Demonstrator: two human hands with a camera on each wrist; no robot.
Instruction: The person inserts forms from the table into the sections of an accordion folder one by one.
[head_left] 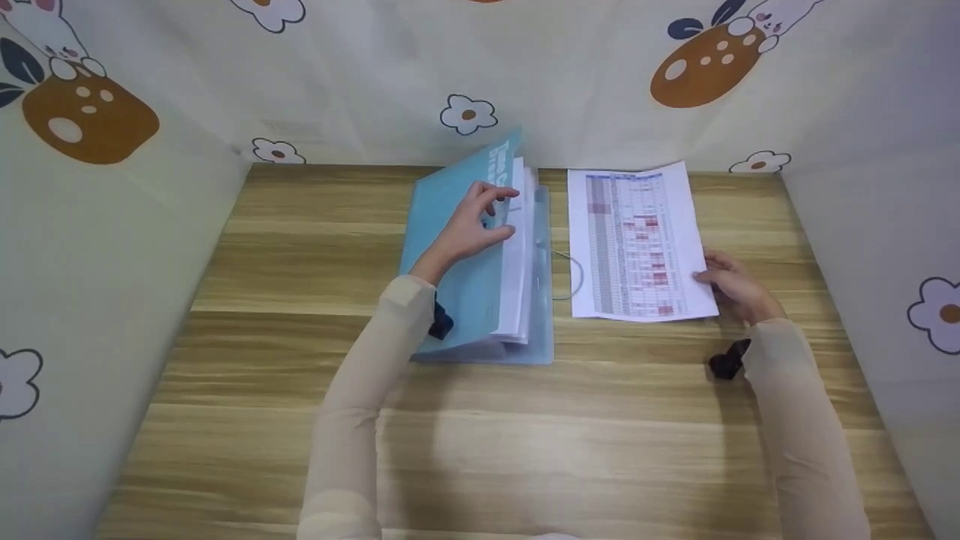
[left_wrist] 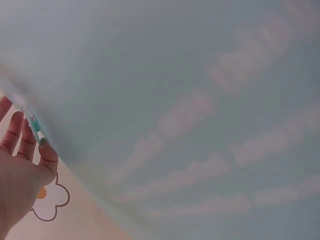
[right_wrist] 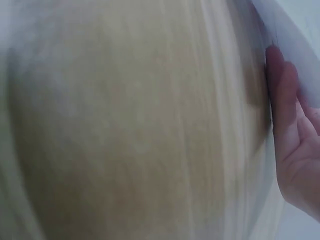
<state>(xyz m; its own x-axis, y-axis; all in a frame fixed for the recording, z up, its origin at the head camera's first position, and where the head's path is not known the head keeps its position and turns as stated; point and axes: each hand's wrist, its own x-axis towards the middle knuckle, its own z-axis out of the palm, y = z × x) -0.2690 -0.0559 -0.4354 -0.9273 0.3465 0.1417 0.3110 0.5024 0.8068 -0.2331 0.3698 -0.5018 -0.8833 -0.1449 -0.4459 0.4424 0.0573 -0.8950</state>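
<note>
A light blue folder (head_left: 457, 262) lies partly open on the wooden table, its front cover tilted up over a stack of white papers (head_left: 523, 247). My left hand (head_left: 474, 225) is at the raised cover's free edge, thumb and fingers bent around it. In the left wrist view the cover fills most of the picture, with the left hand (left_wrist: 27, 155) at its edge. To the folder's right is a printed sheet (head_left: 637, 240) bearing a table with red-marked cells. My right hand (head_left: 739, 289) pinches that sheet's right edge, thumb on top; some fingers are hidden underneath.
A pale looped cord (head_left: 577, 277) sticks out from the folder's right side towards the sheet. Patterned curtain-like walls (head_left: 375, 90) border the wooden table (head_left: 555, 450) at the back and both sides. Small black devices (head_left: 727, 361) sit at both wrists.
</note>
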